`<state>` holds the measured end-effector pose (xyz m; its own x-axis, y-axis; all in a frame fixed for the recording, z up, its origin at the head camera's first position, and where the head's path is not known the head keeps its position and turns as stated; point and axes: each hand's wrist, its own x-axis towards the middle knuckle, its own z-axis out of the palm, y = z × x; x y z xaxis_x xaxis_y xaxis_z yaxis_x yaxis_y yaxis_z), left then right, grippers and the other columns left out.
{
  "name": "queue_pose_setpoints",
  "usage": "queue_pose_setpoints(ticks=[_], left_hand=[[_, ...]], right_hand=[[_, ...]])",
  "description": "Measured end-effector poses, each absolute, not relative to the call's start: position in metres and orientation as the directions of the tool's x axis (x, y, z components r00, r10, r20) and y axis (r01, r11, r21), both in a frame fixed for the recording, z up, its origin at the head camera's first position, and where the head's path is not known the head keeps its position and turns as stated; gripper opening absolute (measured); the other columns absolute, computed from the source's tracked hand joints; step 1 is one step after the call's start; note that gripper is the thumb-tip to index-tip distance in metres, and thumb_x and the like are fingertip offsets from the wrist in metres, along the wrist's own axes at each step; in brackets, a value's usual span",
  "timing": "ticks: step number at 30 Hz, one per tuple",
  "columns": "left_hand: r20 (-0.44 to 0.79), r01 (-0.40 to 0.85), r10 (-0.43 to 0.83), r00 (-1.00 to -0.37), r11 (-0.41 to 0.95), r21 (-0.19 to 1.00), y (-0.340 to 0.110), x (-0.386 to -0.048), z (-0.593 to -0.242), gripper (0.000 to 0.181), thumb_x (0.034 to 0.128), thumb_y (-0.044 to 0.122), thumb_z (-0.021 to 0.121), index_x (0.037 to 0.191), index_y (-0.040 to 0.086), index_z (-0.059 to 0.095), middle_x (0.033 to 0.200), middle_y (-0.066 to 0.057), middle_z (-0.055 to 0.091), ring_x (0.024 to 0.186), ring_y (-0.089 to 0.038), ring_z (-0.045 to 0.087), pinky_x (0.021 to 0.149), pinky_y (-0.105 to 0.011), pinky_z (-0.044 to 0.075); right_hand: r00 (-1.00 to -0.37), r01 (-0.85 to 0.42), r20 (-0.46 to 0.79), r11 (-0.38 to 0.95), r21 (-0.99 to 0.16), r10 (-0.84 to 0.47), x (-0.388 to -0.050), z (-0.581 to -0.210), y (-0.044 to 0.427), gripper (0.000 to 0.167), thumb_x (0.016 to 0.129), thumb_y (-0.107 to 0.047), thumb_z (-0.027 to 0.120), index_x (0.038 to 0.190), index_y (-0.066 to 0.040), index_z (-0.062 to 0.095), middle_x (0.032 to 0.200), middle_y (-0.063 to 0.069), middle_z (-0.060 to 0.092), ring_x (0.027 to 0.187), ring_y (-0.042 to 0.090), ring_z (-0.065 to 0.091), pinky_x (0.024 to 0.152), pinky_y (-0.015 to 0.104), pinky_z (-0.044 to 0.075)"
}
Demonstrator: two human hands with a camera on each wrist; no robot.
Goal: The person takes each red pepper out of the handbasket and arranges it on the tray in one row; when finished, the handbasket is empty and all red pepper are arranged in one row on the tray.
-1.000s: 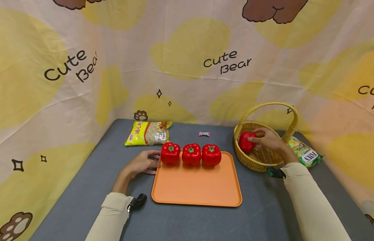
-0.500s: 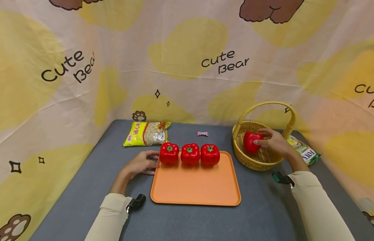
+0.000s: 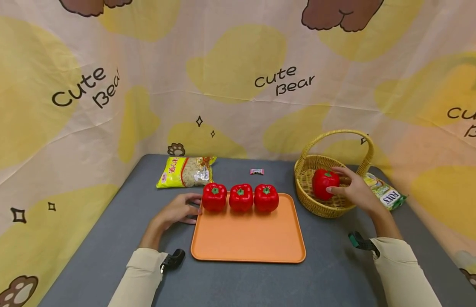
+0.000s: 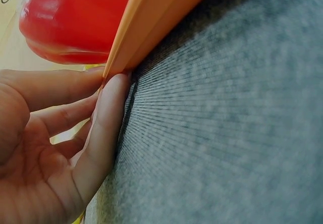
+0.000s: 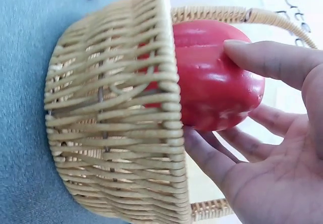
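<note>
My right hand [image 3: 355,189] holds a red bell pepper [image 3: 323,184] inside the yellow wicker basket [image 3: 318,207]. In the right wrist view, thumb and fingers lie on opposite sides of the pepper [image 5: 214,77], and its lower part is hidden behind the basket wall [image 5: 116,108]. At the left edge of an orange tray [image 3: 248,238], my left hand [image 3: 178,212] pinches the rim, as the left wrist view shows close up. Three more red bell peppers, a left one [image 3: 214,197], a middle one [image 3: 241,198] and a right one [image 3: 266,198], stand in a row along the tray's far side.
A yellow food bag [image 3: 186,172] lies behind the tray on the left. Farther back is a small pink wrapped candy [image 3: 256,171]. A green Fox's packet [image 3: 387,194] lies right of the basket, whose tall handle [image 3: 338,132] arches over it. Patterned cloth walls enclose the grey table [image 3: 253,285].
Inside the basket, my right hand has shifted slightly right with the bell pepper, which has turned so its green stem shows on top. The left hand stays at the tray's edge.
</note>
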<state>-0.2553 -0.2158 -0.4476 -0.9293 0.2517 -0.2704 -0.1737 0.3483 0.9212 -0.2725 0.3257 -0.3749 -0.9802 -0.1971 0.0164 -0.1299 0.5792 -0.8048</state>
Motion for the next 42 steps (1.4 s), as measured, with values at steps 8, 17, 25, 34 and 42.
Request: queue_pose_setpoints(ticks=[8, 17, 25, 34, 42], left_hand=[[-0.27, -0.174, 0.25, -0.93, 0.349, 0.921, -0.215, -0.256, -0.448, 0.062, 0.0962, 0.004, 0.062, 0.155, -0.003, 0.046, 0.144, -0.024, 0.053, 0.103, -0.023, 0.069, 0.08, -0.039, 0.067], [-0.257, -0.157, 0.263, -0.93, 0.347, 0.925, -0.214, -0.252, -0.446, 0.061, 0.0969, 0.004, 0.063, 0.155, -0.006, 0.046, 0.144, -0.026, 0.054, 0.106, -0.025, 0.07, 0.081, -0.041, 0.067], [-0.25, -0.151, 0.27, -0.93, 0.339, 0.929, -0.214, -0.25, -0.444, 0.062, 0.0978, 0.005, 0.064, 0.155, -0.007, 0.044, 0.145, -0.027, 0.053, 0.106, -0.025, 0.07, 0.081, -0.041, 0.067], [-0.249, -0.149, 0.276, -0.928, 0.335, 0.93, -0.214, -0.251, -0.445, 0.061, 0.0979, 0.004, 0.063, 0.155, -0.006, 0.044, 0.145, -0.027, 0.054, 0.106, -0.025, 0.07, 0.081, -0.041, 0.067], [-0.262, -0.163, 0.265, -0.928, 0.344, 0.925, -0.215, -0.254, -0.447, 0.061, 0.0974, 0.004, 0.062, 0.155, -0.005, 0.045, 0.144, -0.026, 0.054, 0.106, -0.025, 0.07, 0.081, -0.041, 0.067]], right_hand=[[-0.981, -0.155, 0.068, 0.525, -0.837, -0.181, -0.251, -0.369, 0.318, 0.08, 0.099, -0.025, 0.074, 0.165, -0.009, 0.032, 0.163, 0.021, 0.036, 0.137, 0.044, 0.045, 0.083, 0.023, 0.058], [-0.969, -0.219, 0.144, 0.43, -0.876, -0.201, -0.235, -0.364, 0.3, 0.072, 0.098, -0.019, 0.076, 0.161, -0.014, 0.041, 0.158, 0.015, 0.042, 0.12, 0.015, 0.06, 0.086, 0.023, 0.062], [-0.951, -0.274, 0.185, 0.393, -0.878, -0.25, -0.231, -0.372, 0.286, 0.07, 0.098, -0.016, 0.075, 0.16, -0.012, 0.043, 0.154, 0.016, 0.045, 0.114, 0.009, 0.065, 0.088, 0.023, 0.062], [-0.921, -0.353, 0.246, 0.38, -0.855, -0.302, -0.234, -0.384, 0.27, 0.069, 0.095, -0.01, 0.077, 0.156, -0.006, 0.046, 0.151, 0.015, 0.048, 0.122, 0.01, 0.06, 0.093, 0.019, 0.058], [-0.908, -0.373, 0.248, 0.383, -0.845, -0.337, -0.237, -0.395, 0.255, 0.074, 0.089, -0.005, 0.083, 0.154, -0.002, 0.049, 0.147, 0.017, 0.049, 0.134, 0.042, 0.051, 0.096, 0.019, 0.057]])
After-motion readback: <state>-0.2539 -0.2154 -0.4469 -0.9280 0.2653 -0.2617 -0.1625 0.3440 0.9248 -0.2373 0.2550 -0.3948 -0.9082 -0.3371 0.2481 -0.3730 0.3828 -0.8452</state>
